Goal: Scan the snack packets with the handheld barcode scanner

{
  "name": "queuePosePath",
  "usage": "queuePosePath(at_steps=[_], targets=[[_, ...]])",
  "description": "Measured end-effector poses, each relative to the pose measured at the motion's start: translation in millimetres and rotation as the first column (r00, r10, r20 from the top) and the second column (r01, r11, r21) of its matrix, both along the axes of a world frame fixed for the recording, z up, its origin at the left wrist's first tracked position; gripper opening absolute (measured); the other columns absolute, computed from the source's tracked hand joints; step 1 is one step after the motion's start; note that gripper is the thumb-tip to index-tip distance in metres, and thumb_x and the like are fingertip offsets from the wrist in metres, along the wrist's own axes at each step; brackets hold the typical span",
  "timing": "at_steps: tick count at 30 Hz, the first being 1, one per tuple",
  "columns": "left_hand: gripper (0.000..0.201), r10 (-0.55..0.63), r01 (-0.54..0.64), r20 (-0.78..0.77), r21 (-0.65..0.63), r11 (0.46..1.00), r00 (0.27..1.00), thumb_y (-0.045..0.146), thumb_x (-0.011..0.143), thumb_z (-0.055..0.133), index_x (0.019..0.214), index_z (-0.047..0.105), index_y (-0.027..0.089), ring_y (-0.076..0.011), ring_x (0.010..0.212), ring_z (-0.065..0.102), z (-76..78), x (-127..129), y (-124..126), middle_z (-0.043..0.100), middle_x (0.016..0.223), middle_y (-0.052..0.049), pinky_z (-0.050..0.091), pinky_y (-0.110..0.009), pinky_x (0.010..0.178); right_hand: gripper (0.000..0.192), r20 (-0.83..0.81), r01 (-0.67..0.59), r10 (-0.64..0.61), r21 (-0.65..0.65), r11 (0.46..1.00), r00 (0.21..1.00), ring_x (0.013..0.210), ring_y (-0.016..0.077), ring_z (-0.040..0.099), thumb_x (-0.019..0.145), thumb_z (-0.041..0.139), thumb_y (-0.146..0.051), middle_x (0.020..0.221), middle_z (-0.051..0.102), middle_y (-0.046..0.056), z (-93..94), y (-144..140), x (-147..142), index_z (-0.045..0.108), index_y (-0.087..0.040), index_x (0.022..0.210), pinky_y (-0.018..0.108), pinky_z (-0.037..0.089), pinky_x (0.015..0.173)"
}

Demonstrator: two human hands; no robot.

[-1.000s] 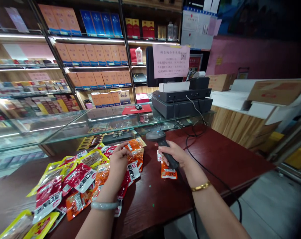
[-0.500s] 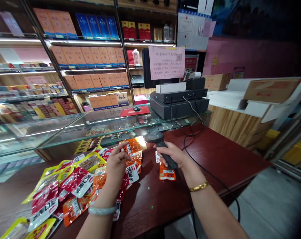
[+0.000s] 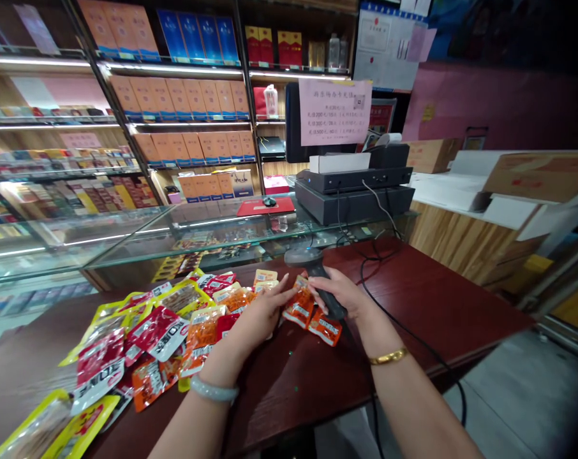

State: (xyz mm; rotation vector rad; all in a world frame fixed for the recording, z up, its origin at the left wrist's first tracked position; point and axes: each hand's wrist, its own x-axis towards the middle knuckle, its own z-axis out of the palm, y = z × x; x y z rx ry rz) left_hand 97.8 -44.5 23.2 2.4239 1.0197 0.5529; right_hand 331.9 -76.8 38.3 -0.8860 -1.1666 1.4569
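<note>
My right hand (image 3: 347,294) is wrapped round the handle of a dark barcode scanner (image 3: 304,257), whose head points left over the table. My left hand (image 3: 263,313) has its fingers stretched out, with the fingertips at the edge of an orange snack packet (image 3: 297,310). Beside that packet, under the scanner's handle, lies a second orange packet (image 3: 326,329), partly covered. Left of my left hand spreads a pile of snack packets in orange, yellow and red, among them a red packet (image 3: 159,331) and an orange-and-clear packet (image 3: 203,331).
The scanner's black cable (image 3: 413,341) loops across the dark red table (image 3: 427,293) and over its edge. Behind stands a glass display counter (image 3: 212,223) with a black cash drawer (image 3: 353,201). A mouse (image 3: 268,201) rests on a red mat.
My left hand has moved right, from over the pile to beside the scanner. An orange packet now lies next to the one under the scanner. My right hand still grips the scanner.
</note>
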Motion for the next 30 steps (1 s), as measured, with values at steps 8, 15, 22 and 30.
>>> queuePosePath(at_steps=[8,15,22,30], targets=[[0.052,0.412,-0.337,-0.240,0.299,0.893,0.879,0.057,0.097,0.057,0.126,0.076,0.017,-0.0374,0.123,0.065,3.4,15,-7,0.076,0.123,-0.020,0.039,-0.049,0.118,0.052,0.016,0.013,-0.013,-0.009,1.000,1.000,0.041,0.0083,0.052,0.075,0.085,-0.046,0.069,0.061,-0.007,8.2,-4,5,0.060,-0.017,0.110,0.021,0.043,0.036],[0.062,0.479,-0.350,-0.367,0.365,0.863,0.797,0.070,0.089,0.061,0.112,0.075,0.014,-0.0424,0.128,0.055,-11.4,45,-19,0.068,0.126,-0.024,0.035,-0.056,0.114,0.051,0.015,0.015,-0.015,-0.008,1.000,1.000,0.042,0.0081,0.052,0.076,0.085,-0.046,0.069,0.062,-0.007,8.4,-4,5,0.061,-0.017,0.110,0.021,0.043,0.037],[0.023,0.558,-0.555,-0.123,0.060,0.830,0.821,0.037,0.095,0.064,0.111,0.066,0.019,-0.0331,0.111,0.071,-15.8,32,7,0.078,0.108,-0.015,0.049,-0.043,0.094,0.049,0.052,0.050,-0.049,-0.002,0.999,0.997,0.040,0.0083,0.051,0.077,0.083,-0.046,0.066,0.061,-0.008,3.5,-1,5,0.060,-0.018,0.109,0.020,0.041,0.036],[0.026,0.661,-0.582,0.336,-0.313,0.750,0.671,0.038,0.086,0.073,0.103,0.062,0.022,-0.0267,0.090,0.077,-21.1,14,27,0.079,0.096,-0.007,0.056,-0.035,0.079,0.056,0.211,0.046,-0.047,0.008,0.999,0.976,0.039,0.0111,0.051,0.077,0.082,-0.052,0.055,0.058,-0.009,5.4,-6,-3,0.058,-0.019,0.116,0.022,0.039,0.039]])
